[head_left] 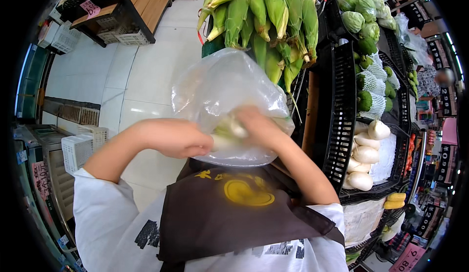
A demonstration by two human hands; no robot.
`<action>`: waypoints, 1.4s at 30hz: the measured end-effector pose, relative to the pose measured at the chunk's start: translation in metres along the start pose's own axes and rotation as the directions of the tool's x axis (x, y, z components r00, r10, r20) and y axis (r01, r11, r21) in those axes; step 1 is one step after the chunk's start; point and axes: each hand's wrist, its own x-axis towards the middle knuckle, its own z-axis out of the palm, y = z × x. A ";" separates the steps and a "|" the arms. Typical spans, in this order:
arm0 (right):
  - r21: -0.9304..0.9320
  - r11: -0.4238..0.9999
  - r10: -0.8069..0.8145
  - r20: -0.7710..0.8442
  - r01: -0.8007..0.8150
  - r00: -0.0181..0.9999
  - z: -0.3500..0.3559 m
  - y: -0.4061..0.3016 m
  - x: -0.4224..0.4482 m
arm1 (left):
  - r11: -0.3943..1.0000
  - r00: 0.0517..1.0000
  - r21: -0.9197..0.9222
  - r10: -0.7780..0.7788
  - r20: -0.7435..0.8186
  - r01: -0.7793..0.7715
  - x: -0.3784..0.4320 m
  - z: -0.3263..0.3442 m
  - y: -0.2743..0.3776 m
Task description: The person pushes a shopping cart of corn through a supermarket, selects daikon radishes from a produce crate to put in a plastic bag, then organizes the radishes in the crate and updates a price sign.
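A clear plastic bag (223,85) is spread in front of my apron. My left hand (183,139) is closed at the bag's near left side, by a pale, blurred piece of produce (221,142), perhaps an ear of corn. My right hand (256,125) is at the bag's opening, blurred, over whitish-green produce (232,127); whether its fingers grip that produce cannot be told. Just beyond the bag, green ears of corn in their husks (236,19) lie heaped on a shopping cart.
A black plastic crate (339,118) with white radishes (366,154) and net-wrapped green produce (373,85) stands close on the right. Round green cabbages (353,21) lie farther back. A wooden shelf (146,0) and white baskets (77,151) are on the left, beside the tiled floor (146,77).
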 end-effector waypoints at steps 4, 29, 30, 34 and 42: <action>0.229 0.945 0.233 0.028 -0.233 0.972 -0.043 0.001 -0.025 | 0.988 0.979 0.038 0.156 -0.132 -0.152 0.001 0.000 -0.009; 0.546 0.655 0.334 -0.830 0.523 0.447 -0.080 -0.046 -0.021 | 0.944 0.793 -0.330 -0.200 -0.575 -0.001 0.133 0.050 -0.082; 0.533 0.637 0.314 -0.839 0.558 0.444 -0.078 -0.040 -0.015 | 0.995 0.837 -0.089 -0.091 -0.539 0.051 0.131 0.044 -0.070; 0.351 0.867 0.186 -0.887 0.354 0.423 -0.111 -0.053 -0.036 | 0.948 0.902 0.302 0.217 -0.372 -0.103 0.140 0.036 -0.051; -0.462 0.855 -0.322 -0.828 -0.235 0.459 -0.213 -0.015 -0.221 | 0.889 0.900 0.430 0.052 -0.432 0.155 0.147 0.031 -0.039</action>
